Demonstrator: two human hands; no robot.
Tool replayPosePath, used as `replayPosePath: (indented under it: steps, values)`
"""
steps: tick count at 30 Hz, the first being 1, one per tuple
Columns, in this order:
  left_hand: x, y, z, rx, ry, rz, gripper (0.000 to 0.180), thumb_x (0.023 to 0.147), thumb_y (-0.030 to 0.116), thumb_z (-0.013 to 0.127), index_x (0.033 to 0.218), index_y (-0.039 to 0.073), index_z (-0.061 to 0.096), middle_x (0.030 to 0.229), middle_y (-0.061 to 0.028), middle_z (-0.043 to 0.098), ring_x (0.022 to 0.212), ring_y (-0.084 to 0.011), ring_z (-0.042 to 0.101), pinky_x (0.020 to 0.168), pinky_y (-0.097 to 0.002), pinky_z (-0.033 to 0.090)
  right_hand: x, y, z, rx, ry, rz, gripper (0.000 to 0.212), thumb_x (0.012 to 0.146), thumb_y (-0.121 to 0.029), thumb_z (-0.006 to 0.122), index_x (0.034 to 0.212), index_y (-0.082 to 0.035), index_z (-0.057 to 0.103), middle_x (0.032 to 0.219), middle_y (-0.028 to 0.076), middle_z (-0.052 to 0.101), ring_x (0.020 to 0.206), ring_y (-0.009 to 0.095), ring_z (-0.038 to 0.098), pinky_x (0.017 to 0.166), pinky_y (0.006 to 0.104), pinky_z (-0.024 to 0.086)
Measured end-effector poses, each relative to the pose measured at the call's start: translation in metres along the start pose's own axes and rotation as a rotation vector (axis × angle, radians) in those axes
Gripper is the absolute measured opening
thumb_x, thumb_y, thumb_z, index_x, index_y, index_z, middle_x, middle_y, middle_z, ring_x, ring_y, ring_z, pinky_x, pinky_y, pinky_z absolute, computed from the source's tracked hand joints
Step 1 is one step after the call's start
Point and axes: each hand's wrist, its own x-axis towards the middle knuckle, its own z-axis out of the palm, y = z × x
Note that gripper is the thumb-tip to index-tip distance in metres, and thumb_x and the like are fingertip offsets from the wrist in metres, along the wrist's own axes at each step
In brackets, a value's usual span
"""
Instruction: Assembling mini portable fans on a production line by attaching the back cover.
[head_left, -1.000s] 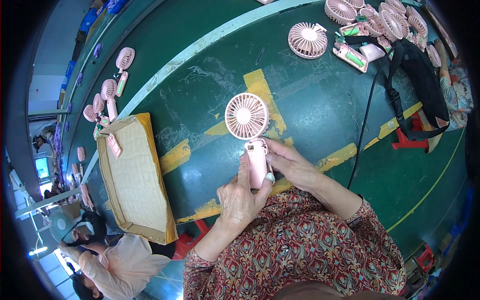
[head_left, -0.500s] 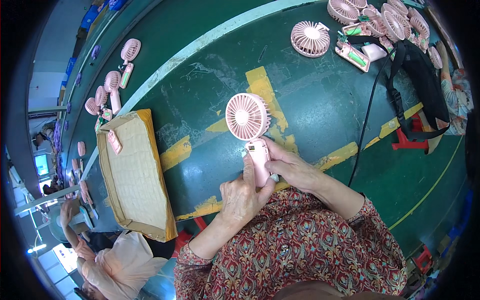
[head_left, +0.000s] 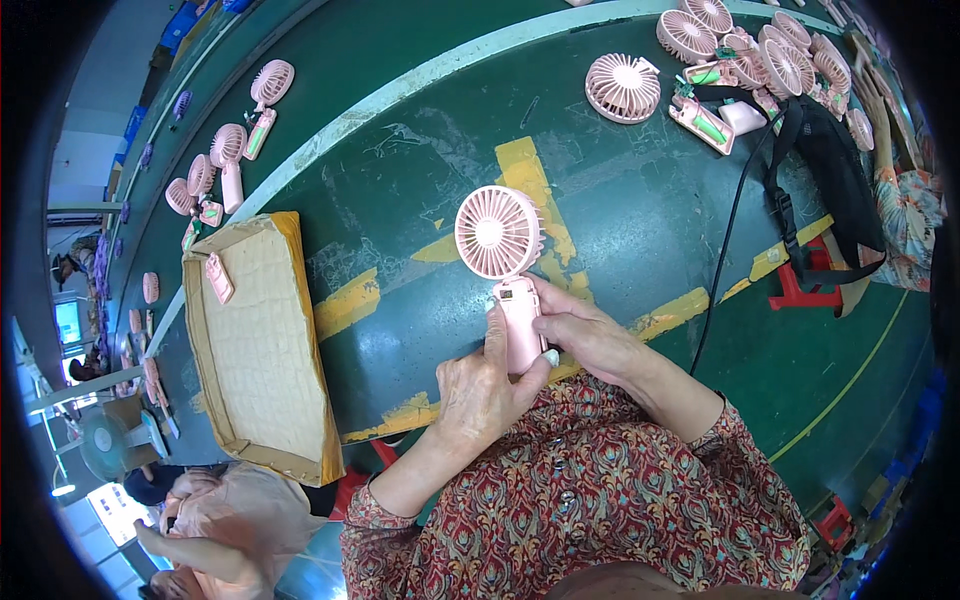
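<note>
A pink handheld fan (head_left: 497, 232) is held between my two hands over the near edge of the green worktable, its round grille pointing away from me. My left hand (head_left: 482, 385) grips the handle from the left, thumb along the bottom and index finger laid up its side. From the right, my right hand (head_left: 588, 335) closes on the same handle, its thumb pressing the side edge. A small dark opening shows near the top of the handle. White covers sit on some of my fingertips.
To the left stands a shallow cardboard tray (head_left: 318, 350) with a pink handle shell (head_left: 218, 279) in it. Pink fans (head_left: 228, 146) lie beyond it. At far right are a lone fan head (head_left: 622, 88), piled fans, a green-celled open handle (head_left: 702, 124) and a black bag (head_left: 828, 185). Co-workers sit on both sides.
My hands and the fan stay almost in place. The view has shifted slightly. The co-worker at lower left has lowered an arm that was raised.
</note>
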Motion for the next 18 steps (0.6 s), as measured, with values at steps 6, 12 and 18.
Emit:
replayPosePath:
  steps: [6, 12, 18]
  values:
    - [-0.002, 0.007, 0.005, 0.022, 0.017, -0.038, 0.071, 0.071, 0.029, 0.071, 0.117, -0.017, 0.043, 0.055, -0.0170, 0.059, 0.046, -0.0304, 0.061, 0.043, -0.0392, 0.048, -0.003, -0.011, 0.005, 0.030, 0.006, 0.029, 0.056, 0.086, -0.002, 0.040, 0.140, -0.001, 0.024, 0.131, 0.007, 0.041, 0.120, 0.015, 0.039, 0.102, 0.0290, 0.030]
    - [-0.003, 0.003, 0.011, 0.039, 0.052, 0.044, 0.074, 0.071, 0.028, 0.071, 0.118, -0.019, 0.038, 0.055, -0.0170, 0.059, 0.045, -0.0305, 0.061, 0.040, -0.0392, 0.048, -0.002, -0.006, 0.005, 0.031, 0.016, 0.000, 0.057, 0.085, -0.001, 0.039, 0.141, -0.001, 0.024, 0.130, 0.008, 0.042, 0.119, 0.015, 0.040, 0.102, 0.0294, 0.031]
    - [-0.007, 0.002, 0.015, 0.048, 0.042, 0.020, 0.078, 0.071, 0.028, 0.071, 0.122, -0.019, 0.034, 0.054, -0.0176, 0.058, 0.043, -0.0299, 0.060, 0.038, -0.0396, 0.046, -0.003, 0.000, 0.015, -0.055, 0.145, -0.023, 0.051, 0.093, -0.016, 0.044, 0.139, -0.002, 0.026, 0.126, 0.009, 0.044, 0.114, 0.015, 0.044, 0.097, 0.0283, 0.037]
